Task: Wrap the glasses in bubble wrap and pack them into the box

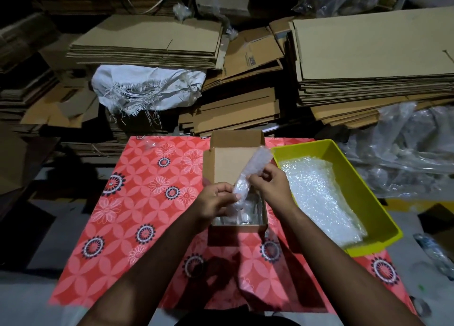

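two hands [216, 199], one bubble-wrapped bundle [248, 176], one open box [235, 153], one yellow tray [363, 178], one patterned cloth [137, 203]

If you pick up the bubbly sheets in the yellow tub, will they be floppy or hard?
Probably floppy: the bubble wrap sheets in the yellow tub lie rumpled and wavy, not flat like boards. Likely very light too, since they look thin and see-through. The same stuff bends round the wrapped bundle held by both hands, so it should fold easily.

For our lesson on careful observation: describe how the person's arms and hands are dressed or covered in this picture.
Both forearms are bare as far as the frame shows; no sleeves reach them. The left hand and right hand wear no gloves. No watch, bracelet or ring is visible, though the dim light could hide small items.
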Demonstrator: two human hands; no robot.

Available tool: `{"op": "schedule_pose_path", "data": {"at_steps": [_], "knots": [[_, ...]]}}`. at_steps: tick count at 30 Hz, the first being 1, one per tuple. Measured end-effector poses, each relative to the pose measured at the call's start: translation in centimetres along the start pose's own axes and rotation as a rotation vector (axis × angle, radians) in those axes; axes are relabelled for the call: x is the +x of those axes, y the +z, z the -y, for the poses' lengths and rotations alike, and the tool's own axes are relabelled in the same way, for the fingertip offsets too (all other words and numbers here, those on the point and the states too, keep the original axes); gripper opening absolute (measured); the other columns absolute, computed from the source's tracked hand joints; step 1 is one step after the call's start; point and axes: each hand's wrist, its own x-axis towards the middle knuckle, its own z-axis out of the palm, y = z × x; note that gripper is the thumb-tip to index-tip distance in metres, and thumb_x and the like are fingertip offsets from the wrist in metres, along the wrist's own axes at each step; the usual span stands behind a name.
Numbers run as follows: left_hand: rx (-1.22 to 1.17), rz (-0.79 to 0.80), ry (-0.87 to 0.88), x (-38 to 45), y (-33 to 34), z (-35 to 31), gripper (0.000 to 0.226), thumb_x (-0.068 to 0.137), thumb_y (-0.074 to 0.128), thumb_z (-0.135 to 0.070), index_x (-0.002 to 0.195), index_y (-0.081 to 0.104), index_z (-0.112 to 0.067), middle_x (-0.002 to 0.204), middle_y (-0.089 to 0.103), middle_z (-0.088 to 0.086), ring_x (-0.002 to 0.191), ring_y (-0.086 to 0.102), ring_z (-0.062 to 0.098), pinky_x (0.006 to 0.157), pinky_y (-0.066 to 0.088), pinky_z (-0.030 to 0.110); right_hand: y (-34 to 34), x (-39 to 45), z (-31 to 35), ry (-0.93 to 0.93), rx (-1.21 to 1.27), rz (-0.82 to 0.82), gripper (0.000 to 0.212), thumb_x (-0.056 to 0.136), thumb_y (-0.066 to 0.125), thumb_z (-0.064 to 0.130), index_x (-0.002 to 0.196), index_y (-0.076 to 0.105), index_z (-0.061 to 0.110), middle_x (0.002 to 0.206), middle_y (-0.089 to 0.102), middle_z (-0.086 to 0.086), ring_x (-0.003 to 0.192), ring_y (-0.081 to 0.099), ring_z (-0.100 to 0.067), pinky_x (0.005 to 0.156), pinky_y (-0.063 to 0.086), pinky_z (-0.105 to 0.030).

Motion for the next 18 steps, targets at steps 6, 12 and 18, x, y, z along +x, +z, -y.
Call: {"op": "schedule_pose_path", "data": {"at_steps": [6,12,18], "knots": [[0.289,-0.24,0.054,1.7,-3.4,1.2,0.011,0.08,0.081,-0.004,0.086,0.074,-0.01,0.077,0.074,0.008,0.066,0.067,0.019,0.058,0.054,0.026,-2.0,1.7,-1.2,0.129,0.167,-0.061,0.061,0.08,0.064,-0.013,0.122,0.062,0.03,0.078,0.056,-0.008,0.07,0.057,-0.016,0.069,0.055,-0.034],[0.668,-0.354,0.21,4.5,-5.6,2.1,0.013,0.08,0.082,-0.012,0.091,0.077,-0.017,0.077,0.072,-0.005,0.064,0.059,0.002,0.062,0.044,0.007,-3.0,2.7,-3.4,0.126,-0.27,-0.014,0.022,0.076,0.071,0.001,0.075,0.075,0.023,0.082,0.073,0.006,0.072,0.065,-0.016,0.068,0.053,-0.031],[0.889,-0.372,0.321,6.3,-5.7,4.0,0.01,0.083,0.074,-0.022,0.085,0.065,-0.025,0.078,0.064,-0.011,0.073,0.056,0.008,0.063,0.041,0.022,-3.2,3.6,-5.3,0.037,-0.631,0.047,0.012,0.074,0.081,0.014,0.076,0.074,0.023,0.088,0.07,0.004,0.083,0.066,-0.012,0.075,0.05,-0.024]]}}
